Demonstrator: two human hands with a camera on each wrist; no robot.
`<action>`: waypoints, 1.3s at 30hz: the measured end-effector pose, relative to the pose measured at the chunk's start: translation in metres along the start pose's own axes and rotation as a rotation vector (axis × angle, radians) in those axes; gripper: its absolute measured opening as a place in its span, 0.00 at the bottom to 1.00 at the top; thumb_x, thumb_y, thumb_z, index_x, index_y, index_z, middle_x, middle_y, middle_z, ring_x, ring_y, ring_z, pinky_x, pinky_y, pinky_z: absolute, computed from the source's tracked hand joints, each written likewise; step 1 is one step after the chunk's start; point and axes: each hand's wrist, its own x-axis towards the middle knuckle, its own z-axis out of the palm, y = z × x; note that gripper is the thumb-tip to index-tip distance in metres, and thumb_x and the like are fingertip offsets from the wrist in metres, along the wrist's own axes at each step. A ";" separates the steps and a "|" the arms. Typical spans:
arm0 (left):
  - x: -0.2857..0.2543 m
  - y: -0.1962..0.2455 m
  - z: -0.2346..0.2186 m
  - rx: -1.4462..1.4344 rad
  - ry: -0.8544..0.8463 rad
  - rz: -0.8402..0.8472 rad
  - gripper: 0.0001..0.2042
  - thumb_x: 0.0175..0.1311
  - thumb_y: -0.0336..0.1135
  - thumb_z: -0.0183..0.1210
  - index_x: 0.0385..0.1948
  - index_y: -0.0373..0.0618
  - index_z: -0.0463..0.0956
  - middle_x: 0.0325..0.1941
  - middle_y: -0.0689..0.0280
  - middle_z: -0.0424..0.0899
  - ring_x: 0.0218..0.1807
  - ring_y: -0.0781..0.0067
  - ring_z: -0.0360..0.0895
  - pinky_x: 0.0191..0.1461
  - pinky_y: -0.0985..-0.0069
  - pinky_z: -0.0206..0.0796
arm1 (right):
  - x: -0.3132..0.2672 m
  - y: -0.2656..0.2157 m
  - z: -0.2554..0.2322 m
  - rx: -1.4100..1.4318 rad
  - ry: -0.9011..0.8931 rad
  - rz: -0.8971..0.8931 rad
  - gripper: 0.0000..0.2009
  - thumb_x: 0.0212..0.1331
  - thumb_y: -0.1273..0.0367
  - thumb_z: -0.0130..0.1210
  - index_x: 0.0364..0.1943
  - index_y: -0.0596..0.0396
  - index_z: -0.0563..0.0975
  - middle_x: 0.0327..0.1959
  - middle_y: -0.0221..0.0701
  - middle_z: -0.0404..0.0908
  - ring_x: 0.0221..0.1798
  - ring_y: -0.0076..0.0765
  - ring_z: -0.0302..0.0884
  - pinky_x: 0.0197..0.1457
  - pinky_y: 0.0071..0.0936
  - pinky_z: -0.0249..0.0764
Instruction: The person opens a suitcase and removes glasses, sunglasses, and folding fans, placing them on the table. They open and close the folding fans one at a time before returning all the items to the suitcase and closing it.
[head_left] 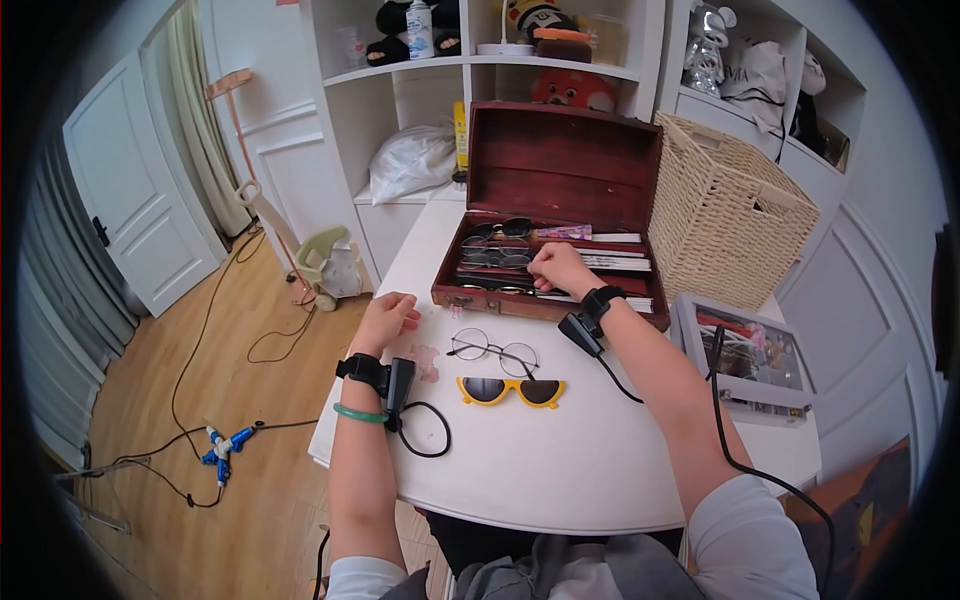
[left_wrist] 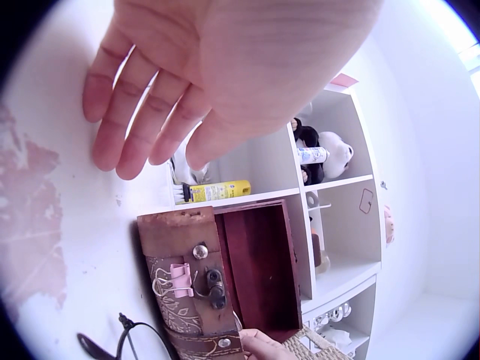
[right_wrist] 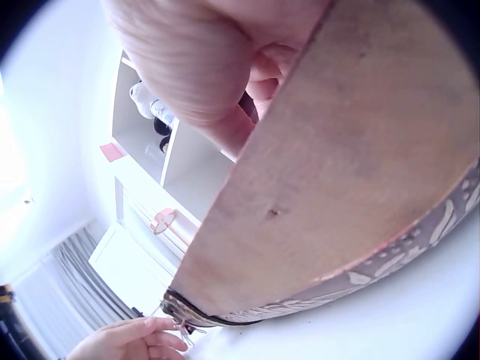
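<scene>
Open room into the wooden box (head_left: 520, 305) from above, its raised lid (head_left: 565, 160) walling the back, the right hand (head_left: 562, 268) occupying the middle, a wicker basket (head_left: 700, 205) barring the right, round glasses (head_left: 495, 349) and yellow sunglasses (head_left: 512, 386) low in front, a gap between left hand (head_left: 388, 320) and box.

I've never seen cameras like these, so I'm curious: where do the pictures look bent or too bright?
Head view: black rounded corners, the white door leaning; left wrist: picture turned sideways, washed-out white at upper right; right wrist: glare at the left edge, the box looming large.
</scene>
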 end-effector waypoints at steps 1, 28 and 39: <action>0.000 0.000 0.000 0.001 0.001 0.000 0.15 0.64 0.42 0.50 0.44 0.42 0.75 0.35 0.64 0.82 0.33 0.75 0.79 0.37 0.79 0.66 | 0.001 0.000 0.000 0.078 -0.013 0.035 0.04 0.50 0.75 0.57 0.28 0.60 0.73 0.24 0.35 0.78 0.23 0.27 0.79 0.23 0.21 0.77; 0.003 -0.004 0.000 0.017 -0.012 0.005 0.15 0.65 0.43 0.50 0.42 0.42 0.76 0.34 0.65 0.82 0.34 0.76 0.79 0.38 0.79 0.67 | 0.001 -0.010 0.001 0.583 -0.130 0.227 0.08 0.58 0.76 0.50 0.39 0.69 0.71 0.38 0.42 0.76 0.40 0.38 0.80 0.45 0.27 0.81; 0.007 -0.009 0.000 0.013 -0.010 0.008 0.15 0.64 0.43 0.50 0.41 0.42 0.76 0.34 0.65 0.82 0.33 0.77 0.78 0.36 0.80 0.67 | 0.003 -0.015 0.006 0.623 -0.089 0.227 0.07 0.56 0.75 0.53 0.36 0.67 0.73 0.37 0.40 0.77 0.38 0.36 0.80 0.44 0.26 0.81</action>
